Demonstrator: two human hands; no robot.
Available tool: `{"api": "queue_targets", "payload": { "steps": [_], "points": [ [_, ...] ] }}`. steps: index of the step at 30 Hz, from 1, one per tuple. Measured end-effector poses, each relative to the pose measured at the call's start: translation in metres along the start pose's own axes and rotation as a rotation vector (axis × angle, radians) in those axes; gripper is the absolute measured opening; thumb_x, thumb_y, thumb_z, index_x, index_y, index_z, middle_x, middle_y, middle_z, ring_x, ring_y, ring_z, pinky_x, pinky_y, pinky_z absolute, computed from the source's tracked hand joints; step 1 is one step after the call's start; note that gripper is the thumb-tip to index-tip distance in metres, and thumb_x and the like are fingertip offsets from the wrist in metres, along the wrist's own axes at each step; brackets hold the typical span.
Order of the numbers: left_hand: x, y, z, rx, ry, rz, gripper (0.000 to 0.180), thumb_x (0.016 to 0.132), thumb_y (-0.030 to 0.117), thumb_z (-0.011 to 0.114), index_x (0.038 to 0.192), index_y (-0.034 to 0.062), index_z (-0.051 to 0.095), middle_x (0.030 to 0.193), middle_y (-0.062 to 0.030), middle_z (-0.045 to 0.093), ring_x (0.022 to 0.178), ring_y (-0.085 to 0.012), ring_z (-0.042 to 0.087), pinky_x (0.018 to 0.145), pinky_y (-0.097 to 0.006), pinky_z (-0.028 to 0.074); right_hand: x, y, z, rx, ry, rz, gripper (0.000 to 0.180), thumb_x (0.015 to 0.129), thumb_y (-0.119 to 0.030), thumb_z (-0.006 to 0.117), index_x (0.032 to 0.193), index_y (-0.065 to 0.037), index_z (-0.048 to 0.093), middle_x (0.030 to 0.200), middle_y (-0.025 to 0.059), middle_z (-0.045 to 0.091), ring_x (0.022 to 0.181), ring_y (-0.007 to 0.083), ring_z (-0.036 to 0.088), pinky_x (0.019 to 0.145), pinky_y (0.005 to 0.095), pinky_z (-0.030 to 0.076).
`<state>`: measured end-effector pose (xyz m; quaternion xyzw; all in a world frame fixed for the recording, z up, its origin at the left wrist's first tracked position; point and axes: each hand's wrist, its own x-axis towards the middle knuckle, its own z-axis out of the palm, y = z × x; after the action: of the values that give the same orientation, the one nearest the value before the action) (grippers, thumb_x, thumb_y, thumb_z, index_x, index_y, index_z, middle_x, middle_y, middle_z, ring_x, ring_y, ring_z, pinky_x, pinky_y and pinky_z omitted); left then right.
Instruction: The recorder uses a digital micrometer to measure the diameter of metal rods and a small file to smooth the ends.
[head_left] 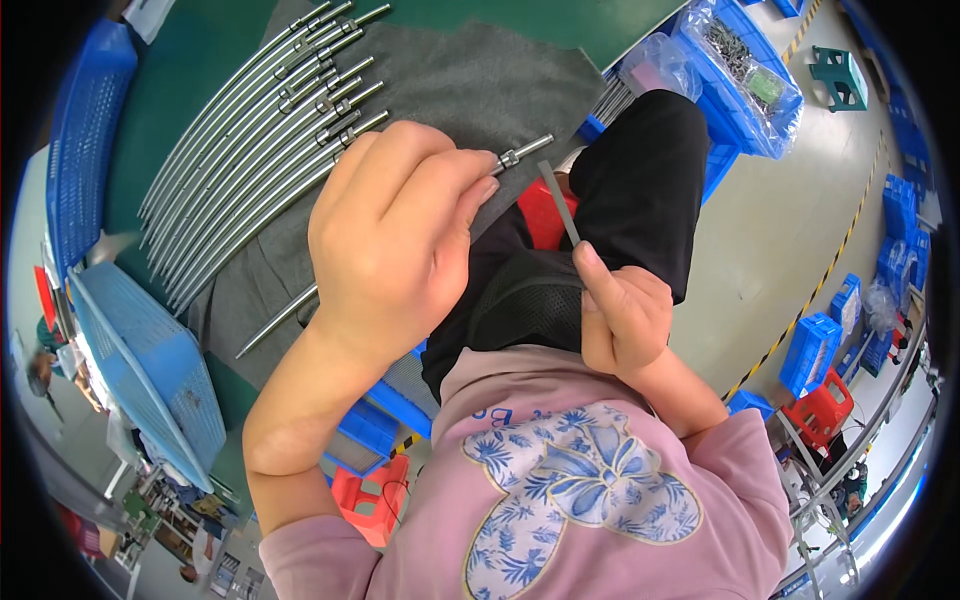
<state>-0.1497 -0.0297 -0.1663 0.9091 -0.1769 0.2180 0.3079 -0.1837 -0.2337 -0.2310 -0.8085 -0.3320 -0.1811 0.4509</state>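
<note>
My left hand (395, 215) is closed round a slim metal rod (525, 149), whose collared end sticks out past my thumb and forefinger. The rod's plain lower end comes out below my wrist, over the grey cloth (470, 80). In my right hand (630, 315), a thin flat grey strip (559, 203) is pinched, its free tip close to the rod's collared end but seemingly apart from it. Beyond my left hand, several similar metal rods (240, 160) lie side by side on the cloth and green table (600, 25), their collared ends pointing away to the right.
Blue plastic baskets (150, 350) stand along the table's left side. At the far right of the table, a blue bin (740, 70) holds bagged small metal parts. A green stool (838, 78), a red stool (822, 408) and blue crates (810, 352) stand on the floor.
</note>
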Motion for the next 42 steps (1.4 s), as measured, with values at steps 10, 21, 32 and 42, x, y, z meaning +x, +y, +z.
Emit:
{"api": "queue_targets", "payload": {
  "steps": [10,21,32,42],
  "points": [
    [0.0,0.001,0.001,-0.018,0.025,-0.003,0.022,0.059,-0.003,0.07,0.079,0.0034,0.062,0.072,-0.0055,0.053,0.062,-0.0222,0.051,0.053,-0.031,0.041,0.018,-0.005,0.002,-0.03,-0.037,0.013,0.055,0.056,0.004,0.055,0.11,0.004,0.061,0.047,-0.0007,0.029,0.035,0.0124,0.031,0.036,0.0265,0.027],
    [-0.001,0.001,0.003,-0.026,0.041,0.011,0.024,0.056,-0.003,0.068,0.078,0.0025,0.062,0.072,-0.0054,0.053,0.06,-0.0224,0.049,0.052,-0.031,0.04,0.046,-0.017,0.009,-0.202,-0.044,0.024,0.057,0.054,0.001,0.055,0.111,-0.001,0.063,0.046,-0.0005,0.032,0.035,0.013,0.034,0.036,0.0268,0.031],
    [0.002,0.0,0.006,-0.045,0.033,0.012,0.022,0.058,-0.004,0.067,0.078,0.0016,0.06,0.073,-0.0058,0.052,0.062,-0.0234,0.049,0.053,-0.033,0.04,0.03,-0.017,-0.003,-0.211,-0.103,0.064,0.054,0.052,0.004,0.055,0.105,0.001,0.066,0.045,-0.0008,0.034,0.034,0.012,0.034,0.036,0.0268,0.029],
    [0.002,0.002,0.004,-0.013,0.03,0.028,0.022,0.057,-0.004,0.068,0.077,0.0023,0.061,0.072,-0.0051,0.053,0.06,-0.0225,0.05,0.053,-0.032,0.041,0.029,-0.009,0.001,-0.163,0.011,-0.021,0.053,0.051,0.006,0.054,0.102,0.001,0.066,0.044,-0.0022,0.032,0.033,0.0126,0.032,0.035,0.0271,0.029]
  ]
}}
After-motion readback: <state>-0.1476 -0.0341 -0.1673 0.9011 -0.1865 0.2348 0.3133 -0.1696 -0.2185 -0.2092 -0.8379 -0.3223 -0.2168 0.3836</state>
